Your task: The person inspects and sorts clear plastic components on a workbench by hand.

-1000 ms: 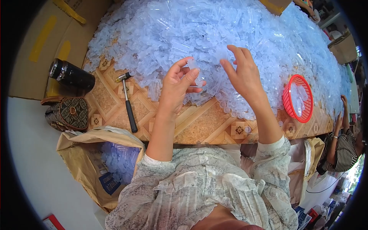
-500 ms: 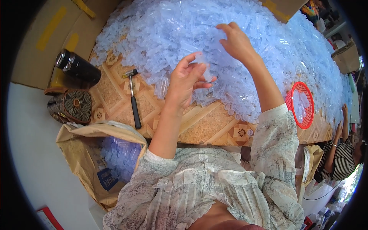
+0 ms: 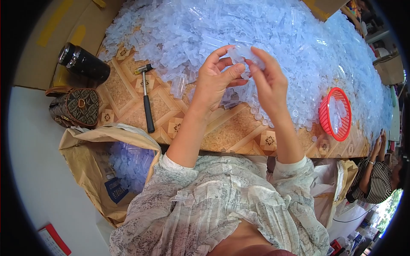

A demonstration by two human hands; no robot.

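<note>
A small translucent plastic piece (image 3: pixel 239 53) is held up between my two hands, above the near side of a big pile of similar clear bluish plastic pieces (image 3: pixel 183 34). My left hand (image 3: pixel 215 79) is closed on it, thumb against fingers. From the other side, my right hand (image 3: pixel 271 83) pinches at the same piece with thumb and forefinger. The exact shape of the piece is partly covered by my fingers. Small round clear discs (image 3: pixel 258 115) lie at the pile's near edge, by my right wrist.
A hammer (image 3: pixel 147 100), dark bottle (image 3: pixel 85 64) and patterned bag (image 3: pixel 77 106) lie left on the wood-patterned table (image 3: pixel 230 138). A red basket (image 3: pixel 335 115) holding plastic pieces stands right. A paper sack (image 3: pixel 81 170) with plastic pieces is below left. Another person (image 3: pixel 373 179) works far right.
My right hand has come from over the pile, down and inward, to meet my left hand at the plastic piece. My left hand has shifted slightly right. The view has moved a little.
</note>
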